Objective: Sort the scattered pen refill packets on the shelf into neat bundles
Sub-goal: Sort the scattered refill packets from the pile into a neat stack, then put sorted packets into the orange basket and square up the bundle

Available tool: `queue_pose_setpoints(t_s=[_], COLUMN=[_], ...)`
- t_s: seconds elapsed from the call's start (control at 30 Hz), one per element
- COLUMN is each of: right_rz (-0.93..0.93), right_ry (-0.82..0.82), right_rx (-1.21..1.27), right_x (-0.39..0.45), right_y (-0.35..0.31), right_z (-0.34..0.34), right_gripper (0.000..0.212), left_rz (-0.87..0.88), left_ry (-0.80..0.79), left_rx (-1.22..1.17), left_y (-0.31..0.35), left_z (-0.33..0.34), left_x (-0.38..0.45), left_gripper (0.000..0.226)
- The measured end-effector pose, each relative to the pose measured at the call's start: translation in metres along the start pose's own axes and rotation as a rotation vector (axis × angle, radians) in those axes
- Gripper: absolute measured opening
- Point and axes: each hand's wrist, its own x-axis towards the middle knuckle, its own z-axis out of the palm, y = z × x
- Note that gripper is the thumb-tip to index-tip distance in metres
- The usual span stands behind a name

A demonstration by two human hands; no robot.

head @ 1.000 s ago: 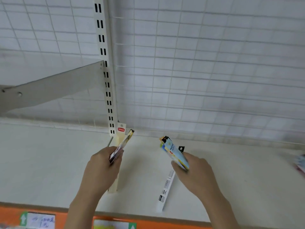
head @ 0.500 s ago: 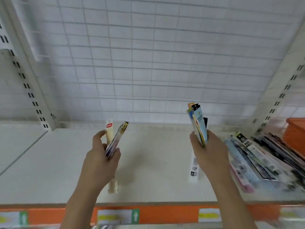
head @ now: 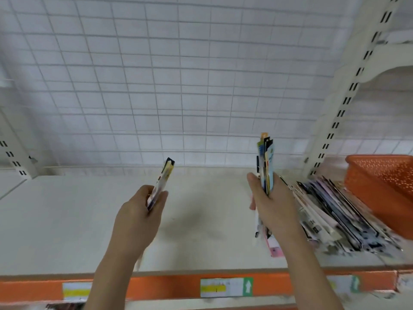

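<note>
My left hand (head: 137, 214) grips a thin bundle of refill packets (head: 162, 180), yellow and black at the top, tilted up to the right above the shelf (head: 67, 220). My right hand (head: 271, 208) holds a thicker upright bundle of packets (head: 266, 163) with blue, yellow and orange edges. A loose pile of packets (head: 335, 218) lies fanned on the shelf just right of my right hand. A few single packets (head: 273, 249) lie under my right wrist, partly hidden.
An orange perforated basket (head: 384, 189) stands at the right, against the packet pile. A white wire grid (head: 178, 86) backs the shelf, with slotted uprights (head: 342, 104) at both sides. Price labels (head: 225, 287) sit on the orange shelf edge.
The view has swung right, bringing the packet pile and orange basket into sight. Both hands still hold their bundles; the right bundle has turned upright.
</note>
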Motion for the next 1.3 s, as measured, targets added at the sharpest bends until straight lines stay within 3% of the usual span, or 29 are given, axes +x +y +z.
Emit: queue_pose_setpoints(t_s=[0.07,0.2,0.43,0.7,0.87,1.07,1.17,1.3], right_rz=[0.001,0.043,0.067,0.055,0.124,0.135,0.105,0.015], right_ry=[-0.019,-0.026,-0.037,-0.07,-0.145,0.052,0.161,0.206], right_rx=[-0.018,-0.044,0.035,0.174,0.388,0.462,0.373,-0.007], right_x=[0.002,0.009,0.033,0.053,0.06,0.088,0.104,0.122], right_y=[0.001,0.0,0.005,0.04,0.065,0.085,0.102,0.137], right_z=[0.005,-0.001,-0.046,-0.138,-0.217,-0.305,-0.327,-0.336], right_gripper=[0.036,0.039,0.029,0.006,0.031,0.023,0.022,0.032], left_rz=[-0.04,-0.092,-0.034,-0.05,-0.097,0.016,0.03,0.025], left_ry=[-0.021,-0.065,-0.098,-0.149,-0.12,-0.055,-0.024,-0.002], left_rx=[-0.1,-0.316,-0.285,-0.303,-0.476,-0.478,-0.432,-0.312], left_y=[-0.003,0.003,0.037,0.105,0.166,0.225,0.237,0.228], left_z=[0.002,0.009,0.038,0.123,0.186,0.222,0.229,0.228], left_x=[0.006,0.013,0.011,-0.025,-0.069,-0.103,-0.106,-0.099], left_gripper=[0.028,0.019,0.016,0.013,0.021,0.027,0.034,0.028])
